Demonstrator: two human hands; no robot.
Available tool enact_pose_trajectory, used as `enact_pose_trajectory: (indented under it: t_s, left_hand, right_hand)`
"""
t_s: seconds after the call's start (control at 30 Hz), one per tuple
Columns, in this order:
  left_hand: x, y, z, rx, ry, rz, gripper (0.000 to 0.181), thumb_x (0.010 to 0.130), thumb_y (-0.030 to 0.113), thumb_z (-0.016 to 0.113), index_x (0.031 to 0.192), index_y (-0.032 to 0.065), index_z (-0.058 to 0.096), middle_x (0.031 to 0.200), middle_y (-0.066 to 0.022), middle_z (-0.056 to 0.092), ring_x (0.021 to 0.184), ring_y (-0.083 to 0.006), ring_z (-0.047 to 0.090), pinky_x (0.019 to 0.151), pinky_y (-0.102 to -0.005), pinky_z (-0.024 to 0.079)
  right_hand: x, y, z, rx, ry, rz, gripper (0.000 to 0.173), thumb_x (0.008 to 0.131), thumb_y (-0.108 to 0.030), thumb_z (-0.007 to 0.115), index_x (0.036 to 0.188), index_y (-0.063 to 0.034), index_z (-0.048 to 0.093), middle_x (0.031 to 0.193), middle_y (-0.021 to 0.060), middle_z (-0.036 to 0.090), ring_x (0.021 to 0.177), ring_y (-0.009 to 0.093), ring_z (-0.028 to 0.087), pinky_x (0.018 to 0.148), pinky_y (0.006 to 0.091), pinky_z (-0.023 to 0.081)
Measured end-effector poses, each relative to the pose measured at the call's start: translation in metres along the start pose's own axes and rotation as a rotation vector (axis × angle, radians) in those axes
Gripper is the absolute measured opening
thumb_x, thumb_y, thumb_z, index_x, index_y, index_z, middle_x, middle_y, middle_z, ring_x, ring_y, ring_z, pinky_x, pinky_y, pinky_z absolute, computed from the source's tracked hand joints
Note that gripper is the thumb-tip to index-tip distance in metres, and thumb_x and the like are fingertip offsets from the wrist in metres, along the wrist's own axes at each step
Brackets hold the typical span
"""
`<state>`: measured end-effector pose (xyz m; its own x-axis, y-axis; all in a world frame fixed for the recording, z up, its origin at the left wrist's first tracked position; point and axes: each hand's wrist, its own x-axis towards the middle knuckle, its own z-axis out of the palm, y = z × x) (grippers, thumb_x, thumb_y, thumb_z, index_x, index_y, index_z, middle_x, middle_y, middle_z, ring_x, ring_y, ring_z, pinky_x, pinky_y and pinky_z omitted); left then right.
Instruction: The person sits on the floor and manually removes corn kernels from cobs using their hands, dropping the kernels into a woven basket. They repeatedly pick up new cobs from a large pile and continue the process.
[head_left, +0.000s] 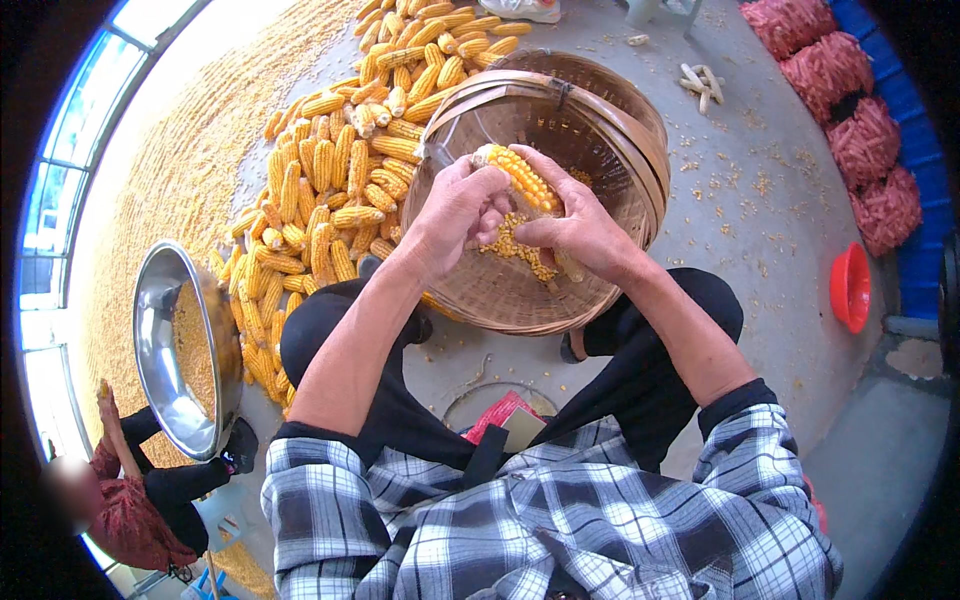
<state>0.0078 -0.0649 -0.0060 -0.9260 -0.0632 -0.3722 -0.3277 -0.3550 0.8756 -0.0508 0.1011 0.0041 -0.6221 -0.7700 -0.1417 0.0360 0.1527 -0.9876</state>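
Over a woven bamboo basket (517, 307), both of my hands hold a partly shelled corn cob (529, 180). My left hand (465, 206) grips its pale end, fingers curled. Around the far side of the cob wrap the fingers of my right hand (581, 221), thumb near the bared part. A pale cob piece (570, 265) shows under my right palm; whether I hold it, I cannot tell. Loose yellow kernels (517, 247) lie inside the basket below my hands. The basket stands between my knees, its split-bamboo handle (600, 124) arching over the far side.
Unshelled corn ears (337, 172) are heaped to the left, beside spread kernels (172, 127). A steel basin (172, 405) holding kernels stands near a seated person (142, 495). Bare cobs (703, 84) and scattered kernels dot the right floor, with a red bowl (850, 287) and filled mesh sacks (829, 71) beyond.
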Motion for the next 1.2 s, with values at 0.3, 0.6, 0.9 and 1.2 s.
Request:
enact_pose_trajectory:
  t_s: [0.3, 0.6, 0.9, 1.2]
  left_hand:
    - [0.005, -0.022, 0.002, -0.054, -0.011, -0.081, 0.006, 0.082, 0.007, 0.045, 0.087, 0.0061, 0.045, 0.066, -0.0001, 0.045, 0.047, -0.006, 0.04, 0.038, -0.0212, 0.032]
    - [0.001, -0.016, 0.015, -0.085, 0.053, 0.043, 0.012, 0.081, 0.004, 0.046, 0.092, 0.0067, 0.049, 0.07, 0.0008, 0.05, 0.049, -0.0061, 0.043, 0.041, -0.0218, 0.036]
    - [0.003, -0.024, 0.011, 0.039, 0.05, -0.045, 0.006, 0.079, 0.005, 0.047, 0.083, 0.005, 0.051, 0.062, 0.0004, 0.047, 0.046, -0.0077, 0.041, 0.039, -0.0232, 0.033]
    - [0.0, -0.013, 0.009, -0.166, -0.025, 0.051, 0.009, 0.086, 0.01, 0.048, 0.095, 0.0068, 0.051, 0.071, -0.0008, 0.05, 0.054, -0.0065, 0.044, 0.044, -0.0219, 0.036]
  right_hand:
    - [0.004, 0.034, 0.012, -0.466, 0.165, -0.202, 0.072, 0.07, -0.006, 0.062, 0.136, -0.0002, 0.034, 0.116, 0.0284, 0.055, 0.112, 0.037, 0.055, 0.095, 0.0383, 0.043]
    - [0.01, 0.022, 0.01, -0.198, 0.192, -0.131, 0.066, 0.071, -0.008, 0.067, 0.131, -0.0021, 0.039, 0.111, 0.0214, 0.06, 0.105, 0.027, 0.06, 0.09, 0.0346, 0.046]
    - [0.005, 0.025, 0.013, -0.384, 0.191, -0.203, 0.062, 0.071, -0.007, 0.067, 0.127, -0.0021, 0.041, 0.109, 0.0232, 0.059, 0.106, 0.034, 0.058, 0.092, 0.0377, 0.045]
    - [0.007, 0.012, 0.004, -0.01, 0.135, 0.015, 0.065, 0.068, -0.004, 0.064, 0.13, -0.0021, 0.043, 0.106, 0.0105, 0.059, 0.098, 0.017, 0.057, 0.088, 0.0293, 0.045]
